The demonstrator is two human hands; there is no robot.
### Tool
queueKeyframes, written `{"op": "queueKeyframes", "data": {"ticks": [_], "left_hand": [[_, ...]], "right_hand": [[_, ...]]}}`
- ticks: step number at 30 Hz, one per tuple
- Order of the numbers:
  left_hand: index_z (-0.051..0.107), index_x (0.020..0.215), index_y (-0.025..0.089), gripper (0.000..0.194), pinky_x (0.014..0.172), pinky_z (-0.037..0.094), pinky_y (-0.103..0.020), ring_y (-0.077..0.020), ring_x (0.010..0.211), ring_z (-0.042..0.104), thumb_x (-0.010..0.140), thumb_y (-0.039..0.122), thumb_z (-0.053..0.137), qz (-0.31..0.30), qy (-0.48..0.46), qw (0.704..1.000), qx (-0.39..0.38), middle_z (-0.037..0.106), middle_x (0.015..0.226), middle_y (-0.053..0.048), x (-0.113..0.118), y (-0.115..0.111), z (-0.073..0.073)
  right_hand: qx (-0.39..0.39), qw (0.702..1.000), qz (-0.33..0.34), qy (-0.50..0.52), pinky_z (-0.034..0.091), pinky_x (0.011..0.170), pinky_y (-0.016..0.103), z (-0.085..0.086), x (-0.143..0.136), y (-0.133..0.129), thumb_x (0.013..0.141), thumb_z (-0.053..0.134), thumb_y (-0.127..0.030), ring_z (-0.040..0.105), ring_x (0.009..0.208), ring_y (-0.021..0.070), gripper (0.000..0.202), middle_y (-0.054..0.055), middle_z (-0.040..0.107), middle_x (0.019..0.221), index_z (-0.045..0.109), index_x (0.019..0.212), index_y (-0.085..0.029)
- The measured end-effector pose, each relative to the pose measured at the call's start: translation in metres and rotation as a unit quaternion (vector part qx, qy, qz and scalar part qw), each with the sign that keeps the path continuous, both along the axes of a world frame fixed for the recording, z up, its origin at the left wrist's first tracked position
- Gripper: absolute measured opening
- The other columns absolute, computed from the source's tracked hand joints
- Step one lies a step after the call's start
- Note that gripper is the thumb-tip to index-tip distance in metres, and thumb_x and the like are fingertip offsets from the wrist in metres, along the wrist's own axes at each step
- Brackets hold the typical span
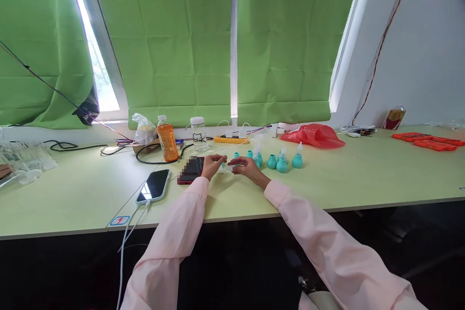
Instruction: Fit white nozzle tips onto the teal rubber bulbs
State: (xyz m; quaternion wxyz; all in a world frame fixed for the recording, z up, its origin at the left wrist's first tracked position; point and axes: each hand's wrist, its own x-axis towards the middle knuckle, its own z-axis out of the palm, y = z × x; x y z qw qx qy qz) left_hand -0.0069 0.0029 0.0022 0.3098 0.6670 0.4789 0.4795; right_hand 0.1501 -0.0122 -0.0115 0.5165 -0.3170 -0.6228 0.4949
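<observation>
Above the table my left hand (213, 166) is closed in a pinch, its thumb and fingertips close to my right hand. A small pale, partly teal bit shows just under those fingertips, too small to name. My right hand (250, 170) is closed with its fingertips on a small translucent plastic tip (229, 168). Beside and behind the right hand stand several teal squeeze bulbs. One bulb (297, 161) carries a clear pointed nozzle (300, 147), while another bulb (271, 161) has an open neck. The right hand partly hides some of the bulbs.
A black phone (154, 185) on a charging cable and a dark red-edged device (191, 170) lie left of my hands. Behind stand an orange drink bottle (167, 139), a clear jar (199, 134) and a yellow power strip (231, 140). A red plastic bag (314, 135) lies at back right.
</observation>
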Motion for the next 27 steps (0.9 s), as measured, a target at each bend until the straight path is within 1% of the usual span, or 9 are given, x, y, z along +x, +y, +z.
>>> {"op": "queueKeyframes", "data": {"ticks": [4,7,9,18,22,27], "left_hand": [[0.053,0.1,0.013,0.024,0.07,0.048,-0.034,-0.0162,0.083,0.056,0.083,0.029,0.048,-0.017,-0.01,1.0,-0.008,0.056,0.099,-0.006,-0.0001,0.0008,-0.0014],[0.053,0.101,0.012,0.025,0.07,0.048,-0.034,-0.0162,0.083,0.056,0.083,0.028,0.049,-0.028,-0.016,0.999,-0.015,0.056,0.099,-0.006,-0.0006,0.0001,-0.0013],[0.053,0.1,0.012,0.024,0.07,0.048,-0.034,-0.0156,0.082,0.056,0.083,0.028,0.048,-0.037,-0.02,0.999,-0.02,0.057,0.098,-0.006,-0.0006,-0.0004,-0.0009],[0.057,0.088,0.011,0.018,0.067,0.048,-0.031,-0.013,0.074,0.058,0.081,0.026,0.051,-0.072,-0.026,0.996,-0.036,0.06,0.084,-0.003,-0.0006,0.0034,-0.0047],[0.056,0.091,0.011,0.02,0.067,0.049,-0.031,-0.0134,0.075,0.058,0.082,0.027,0.05,-0.082,-0.029,0.996,-0.038,0.059,0.088,-0.004,-0.002,0.0059,-0.0066],[0.053,0.1,0.012,0.023,0.07,0.048,-0.033,-0.0155,0.082,0.057,0.083,0.028,0.049,-0.082,-0.034,0.995,-0.041,0.057,0.097,-0.006,-0.0015,0.0068,-0.0071]], "right_hand": [[-0.045,0.997,0.001,0.058,0.049,0.062,0.029,-0.001,0.0023,0.0044,0.054,0.066,-0.016,0.059,0.066,0.0124,0.024,0.005,0.065,0.087,0.059,0.077,-0.018],[-0.065,0.994,0.003,0.092,0.048,0.063,0.028,-0.0016,0.0036,0.0069,0.054,0.066,-0.014,0.059,0.073,0.0138,0.023,0.004,0.065,0.087,0.058,0.076,-0.019],[-0.073,0.991,0.007,0.108,0.048,0.064,0.028,-0.0015,0.0041,0.0074,0.054,0.066,-0.013,0.059,0.075,0.0142,0.024,0.004,0.065,0.087,0.058,0.076,-0.019],[-0.094,0.984,0.016,0.153,0.046,0.064,0.028,0.0018,0.0045,0.0064,0.054,0.065,-0.013,0.057,0.065,0.0105,0.021,0.002,0.065,0.083,0.058,0.072,-0.019],[-0.098,0.982,0.014,0.159,0.046,0.064,0.027,0.0022,0.0047,0.0066,0.053,0.065,-0.013,0.057,0.066,0.0108,0.02,0.002,0.065,0.083,0.057,0.07,-0.018],[-0.098,0.982,0.013,0.162,0.046,0.066,0.028,0.0014,0.0047,0.0067,0.054,0.065,-0.013,0.057,0.067,0.0111,0.02,0.002,0.065,0.083,0.057,0.071,-0.018]]}}
